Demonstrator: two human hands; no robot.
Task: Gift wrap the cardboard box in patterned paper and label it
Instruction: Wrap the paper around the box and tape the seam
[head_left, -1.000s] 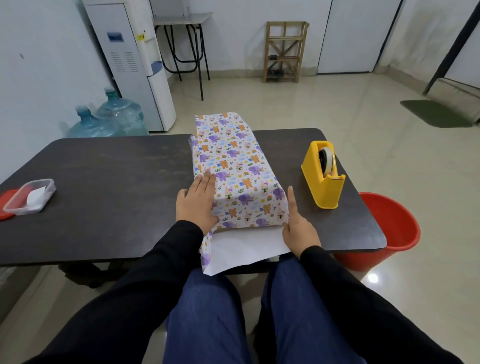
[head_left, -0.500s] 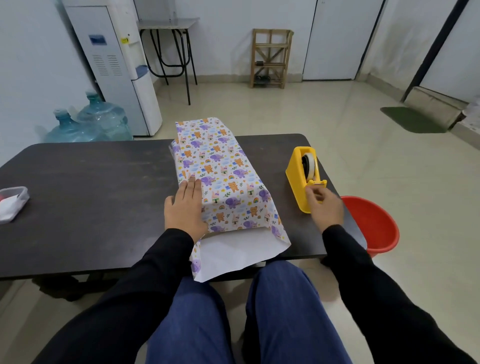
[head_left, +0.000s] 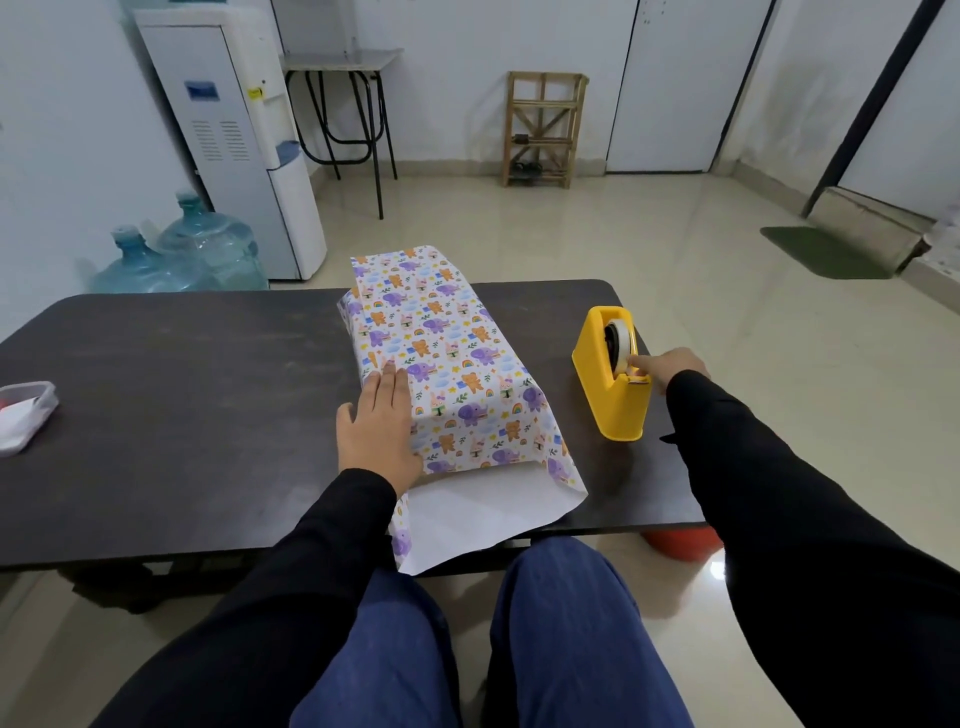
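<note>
The box lies lengthwise on the dark table (head_left: 182, 395), hidden under patterned paper (head_left: 447, 364) with purple elephants and orange bears. The paper's white underside (head_left: 483, 514) sticks out open toward me over the table's near edge. My left hand (head_left: 376, 426) rests flat on the wrapped box's left near edge, fingers straight. A yellow tape dispenser (head_left: 613, 379) stands right of the box. My right hand (head_left: 670, 366) reaches to the dispenser's near top and pinches the tape end there.
A clear plastic container (head_left: 23, 415) with white and red contents sits at the table's left edge. A red bucket (head_left: 680, 543) stands on the floor under the table's right corner. Water bottles (head_left: 182, 260) and a white dispenser (head_left: 239, 135) stand beyond the table.
My right hand left the box's right near edge, moved to the tape dispenser and took hold of the tape end. My left hand stayed pressed on the wrapped box.
</note>
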